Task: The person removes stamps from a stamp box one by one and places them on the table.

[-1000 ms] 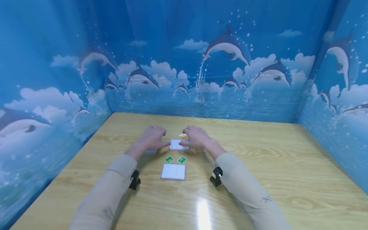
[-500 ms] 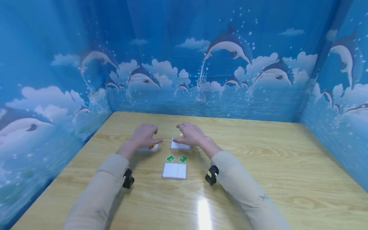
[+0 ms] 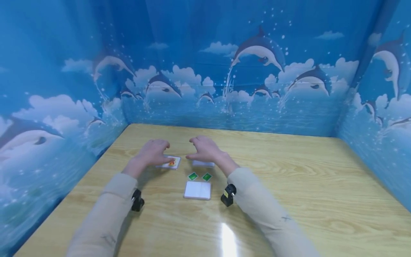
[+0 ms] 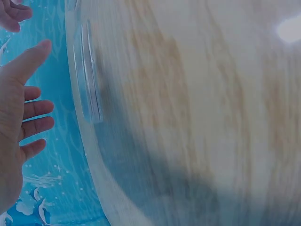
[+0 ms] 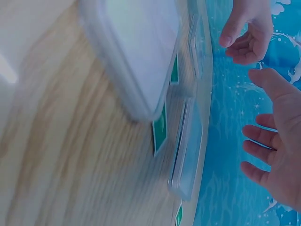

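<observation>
My left hand (image 3: 153, 152) hovers over the left flat clear case (image 3: 177, 163), fingers relaxed and holding nothing. An orange-and-red picture (image 3: 172, 162) shows on that case's white face beside my thumb. My right hand (image 3: 205, 149) is held over the back case (image 3: 205, 164), thumb pointing left, and covers part of it. In the right wrist view my right palm (image 5: 282, 141) faces inward with loosely bent fingers, apart from the case (image 5: 188, 153) below. In the left wrist view my left fingers (image 4: 37, 109) are spread above the table, near a case (image 4: 88, 75).
A third white-faced case (image 3: 197, 190) lies nearest me. Two small green picture cards (image 3: 193, 176) lie between it and the back case. The wooden table (image 3: 289, 192) ends at a blue dolphin-print curtain (image 3: 205, 64) behind and at both sides.
Both hands have moved left, the right one off the middle of the back case. The left case's picture has come into view, while the orange card behind the back case has become hidden.
</observation>
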Available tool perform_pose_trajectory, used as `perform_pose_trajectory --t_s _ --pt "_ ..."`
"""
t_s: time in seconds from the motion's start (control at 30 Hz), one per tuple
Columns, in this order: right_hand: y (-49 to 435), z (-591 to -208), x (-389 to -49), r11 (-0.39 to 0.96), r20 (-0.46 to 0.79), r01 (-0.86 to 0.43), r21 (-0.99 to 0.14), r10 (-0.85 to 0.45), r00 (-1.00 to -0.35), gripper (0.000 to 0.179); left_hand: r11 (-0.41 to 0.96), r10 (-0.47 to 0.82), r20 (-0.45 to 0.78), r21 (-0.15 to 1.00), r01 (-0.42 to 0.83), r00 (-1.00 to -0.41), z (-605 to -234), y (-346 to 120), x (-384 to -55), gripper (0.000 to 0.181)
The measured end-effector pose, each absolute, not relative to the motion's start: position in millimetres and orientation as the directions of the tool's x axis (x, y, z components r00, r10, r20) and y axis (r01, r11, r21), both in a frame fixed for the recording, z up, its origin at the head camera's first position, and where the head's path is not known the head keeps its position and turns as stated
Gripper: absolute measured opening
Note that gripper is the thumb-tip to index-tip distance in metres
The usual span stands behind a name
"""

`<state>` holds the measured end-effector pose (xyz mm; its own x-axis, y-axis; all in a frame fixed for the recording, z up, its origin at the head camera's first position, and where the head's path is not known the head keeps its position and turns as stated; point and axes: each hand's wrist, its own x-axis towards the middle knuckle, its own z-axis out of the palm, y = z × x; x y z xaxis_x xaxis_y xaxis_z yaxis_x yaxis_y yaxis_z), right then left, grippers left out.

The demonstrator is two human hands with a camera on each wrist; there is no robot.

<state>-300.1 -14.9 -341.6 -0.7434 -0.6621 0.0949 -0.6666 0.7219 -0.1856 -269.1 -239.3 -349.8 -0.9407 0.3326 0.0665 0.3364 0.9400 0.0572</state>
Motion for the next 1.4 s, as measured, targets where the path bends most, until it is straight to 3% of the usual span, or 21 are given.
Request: perform_pose_trajectory --t_s 0.43,0.77,1.4 --pt "-41 -350 -300 0.744 0.045 -0.647 -0.165 -0.650 -0.759 0.073 0.927 0.362 0.103 0.069 0.370 -0.926 -361 -254 -263 0.074" --pt "-61 -349 -293 0.765 0.028 -0.635 -0.108 -0.636 -0.771 0.078 0.936 0.337 0.014 0.097 0.337 -0.941 -362 -260 -259 0.084" --pt "-79 -363 -284 0.791 -0.029 -0.610 -0.052 -0.612 -0.790 0.071 0.922 0.377 0.008 0.094 0.376 -0.926 -370 -259 -259 0.073"
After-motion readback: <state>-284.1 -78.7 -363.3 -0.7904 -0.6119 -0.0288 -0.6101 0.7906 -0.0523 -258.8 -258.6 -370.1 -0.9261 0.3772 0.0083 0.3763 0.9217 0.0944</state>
